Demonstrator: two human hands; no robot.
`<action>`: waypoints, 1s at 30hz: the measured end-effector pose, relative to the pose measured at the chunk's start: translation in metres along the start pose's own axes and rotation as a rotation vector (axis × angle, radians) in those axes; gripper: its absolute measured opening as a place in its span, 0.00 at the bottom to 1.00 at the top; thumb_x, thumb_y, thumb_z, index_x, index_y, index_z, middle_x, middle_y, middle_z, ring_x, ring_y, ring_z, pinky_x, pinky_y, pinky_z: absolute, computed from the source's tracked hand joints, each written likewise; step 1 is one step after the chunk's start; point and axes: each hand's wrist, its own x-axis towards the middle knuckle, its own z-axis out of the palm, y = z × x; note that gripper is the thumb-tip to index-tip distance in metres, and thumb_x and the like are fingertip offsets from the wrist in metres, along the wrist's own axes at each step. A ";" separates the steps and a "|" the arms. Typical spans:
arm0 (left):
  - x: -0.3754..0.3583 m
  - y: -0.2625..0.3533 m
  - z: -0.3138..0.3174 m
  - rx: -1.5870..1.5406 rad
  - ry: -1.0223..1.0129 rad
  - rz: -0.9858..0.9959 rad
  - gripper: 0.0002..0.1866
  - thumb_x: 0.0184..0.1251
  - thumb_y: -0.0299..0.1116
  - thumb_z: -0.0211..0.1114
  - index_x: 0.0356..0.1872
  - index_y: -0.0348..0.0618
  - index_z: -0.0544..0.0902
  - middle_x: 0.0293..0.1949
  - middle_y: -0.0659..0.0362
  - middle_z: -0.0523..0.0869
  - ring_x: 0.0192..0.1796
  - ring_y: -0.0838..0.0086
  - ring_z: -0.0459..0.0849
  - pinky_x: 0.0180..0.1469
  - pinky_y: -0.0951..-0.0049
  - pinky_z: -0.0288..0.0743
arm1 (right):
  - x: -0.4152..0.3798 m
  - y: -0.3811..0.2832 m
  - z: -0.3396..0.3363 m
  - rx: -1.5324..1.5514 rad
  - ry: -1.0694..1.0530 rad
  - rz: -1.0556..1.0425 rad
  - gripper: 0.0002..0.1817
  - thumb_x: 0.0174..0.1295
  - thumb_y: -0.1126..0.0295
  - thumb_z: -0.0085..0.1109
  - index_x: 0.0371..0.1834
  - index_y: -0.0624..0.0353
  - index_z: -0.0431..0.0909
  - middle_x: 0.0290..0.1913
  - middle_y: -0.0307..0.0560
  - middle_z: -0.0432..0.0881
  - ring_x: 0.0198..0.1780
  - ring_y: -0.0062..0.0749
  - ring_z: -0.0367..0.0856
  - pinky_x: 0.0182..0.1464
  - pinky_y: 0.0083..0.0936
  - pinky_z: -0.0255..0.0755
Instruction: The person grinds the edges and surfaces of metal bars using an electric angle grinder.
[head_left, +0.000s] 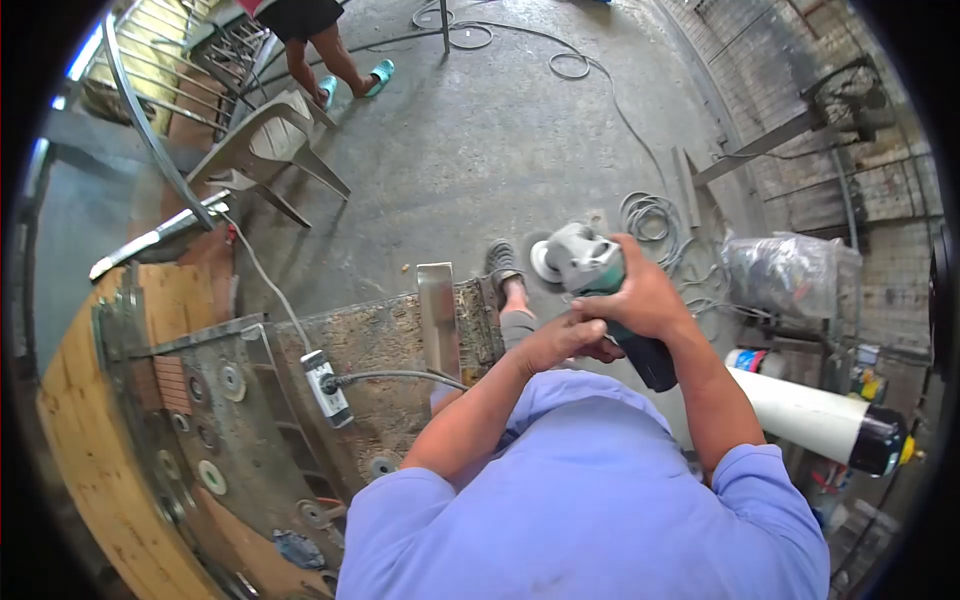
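Observation:
An angle grinder [590, 258] with a grey metal head and a dark green body is held out in front of me at waist height. Its disc [545, 262] faces left, and the dark rear end slants down toward my shirt. My right hand [648, 292] wraps round the body just behind the head. Closed against the grinder's left side is my left hand [562, 342], with its thumb lying across and its fingers curled partly under the body. A steel bar [437, 315] lies on the worn wooden bench top [385, 340], left of my left hand.
A power strip [327, 388] with a plugged-in cable rests on the bench near several grinding discs [231, 380]. A white gas cylinder [800, 412] lies at right. Coiled cable [650, 217] covers floor ahead. A plastic chair [275, 145] and another person's legs [340, 62] are at upper left.

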 end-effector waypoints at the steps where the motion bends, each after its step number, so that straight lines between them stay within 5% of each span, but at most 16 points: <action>1: -0.002 0.004 0.002 0.150 0.045 -0.061 0.35 0.75 0.56 0.65 0.66 0.33 0.76 0.53 0.47 0.88 0.53 0.61 0.90 0.58 0.65 0.84 | -0.002 0.027 0.003 0.115 0.040 -0.012 0.59 0.41 0.50 0.87 0.75 0.65 0.64 0.55 0.61 0.85 0.56 0.47 0.86 0.60 0.36 0.78; 2: -0.002 0.007 0.005 0.296 0.057 -0.063 0.31 0.74 0.50 0.68 0.64 0.32 0.78 0.51 0.47 0.90 0.55 0.65 0.90 0.60 0.67 0.82 | 0.001 0.061 0.012 0.280 0.050 0.022 0.58 0.43 0.52 0.87 0.75 0.67 0.64 0.56 0.53 0.83 0.55 0.37 0.83 0.61 0.33 0.77; 5: -0.043 0.043 0.042 0.955 0.338 -0.043 0.26 0.76 0.38 0.68 0.69 0.34 0.77 0.55 0.50 0.89 0.56 0.67 0.88 0.62 0.66 0.80 | -0.014 0.100 0.021 0.634 0.111 0.070 0.52 0.47 0.52 0.86 0.71 0.65 0.67 0.54 0.49 0.82 0.52 0.34 0.83 0.57 0.31 0.79; 8: -0.087 0.059 0.044 0.917 0.882 0.133 0.18 0.72 0.30 0.70 0.60 0.35 0.84 0.43 0.56 0.91 0.45 0.77 0.87 0.50 0.71 0.83 | -0.016 0.135 0.026 0.908 0.107 0.042 0.46 0.51 0.52 0.85 0.67 0.63 0.70 0.52 0.48 0.82 0.53 0.31 0.82 0.57 0.30 0.78; 10: -0.116 0.072 0.035 0.963 1.210 0.141 0.18 0.71 0.36 0.72 0.55 0.34 0.84 0.41 0.47 0.92 0.42 0.65 0.91 0.46 0.65 0.84 | -0.020 0.142 0.022 1.021 0.144 0.056 0.44 0.52 0.52 0.85 0.66 0.62 0.70 0.50 0.46 0.82 0.50 0.31 0.83 0.53 0.31 0.80; 13: -0.147 0.083 0.015 1.371 1.435 -0.154 0.22 0.70 0.43 0.73 0.53 0.33 0.84 0.41 0.46 0.91 0.43 0.56 0.90 0.48 0.60 0.82 | -0.027 0.145 0.013 1.183 0.139 0.048 0.43 0.53 0.52 0.83 0.66 0.59 0.68 0.46 0.46 0.81 0.42 0.32 0.86 0.40 0.31 0.85; 14: -0.151 0.079 0.011 1.410 1.406 -0.159 0.27 0.66 0.51 0.74 0.51 0.34 0.83 0.41 0.44 0.90 0.46 0.49 0.89 0.52 0.56 0.81 | -0.029 0.150 0.013 1.220 0.145 0.033 0.43 0.53 0.52 0.82 0.66 0.59 0.68 0.46 0.46 0.81 0.41 0.32 0.87 0.38 0.32 0.85; 18: -0.135 0.080 0.012 1.308 1.268 -0.650 0.31 0.59 0.53 0.77 0.46 0.33 0.80 0.44 0.40 0.89 0.48 0.48 0.89 0.55 0.53 0.80 | -0.032 0.160 0.017 1.314 0.187 -0.002 0.43 0.54 0.51 0.81 0.67 0.58 0.66 0.45 0.49 0.81 0.35 0.34 0.87 0.36 0.33 0.86; 27: -0.136 0.072 0.004 1.210 1.401 -0.426 0.30 0.53 0.47 0.79 0.44 0.31 0.78 0.43 0.39 0.88 0.49 0.44 0.88 0.56 0.51 0.79 | -0.041 0.160 0.012 1.323 0.222 -0.042 0.40 0.55 0.46 0.79 0.62 0.58 0.69 0.42 0.49 0.82 0.35 0.36 0.88 0.36 0.33 0.87; 30: -0.134 0.071 0.012 1.132 1.390 -0.425 0.37 0.53 0.49 0.81 0.54 0.29 0.76 0.50 0.35 0.86 0.54 0.44 0.86 0.60 0.51 0.78 | -0.044 0.153 0.008 1.297 0.187 -0.062 0.43 0.55 0.47 0.79 0.65 0.58 0.68 0.45 0.49 0.82 0.37 0.35 0.88 0.38 0.34 0.87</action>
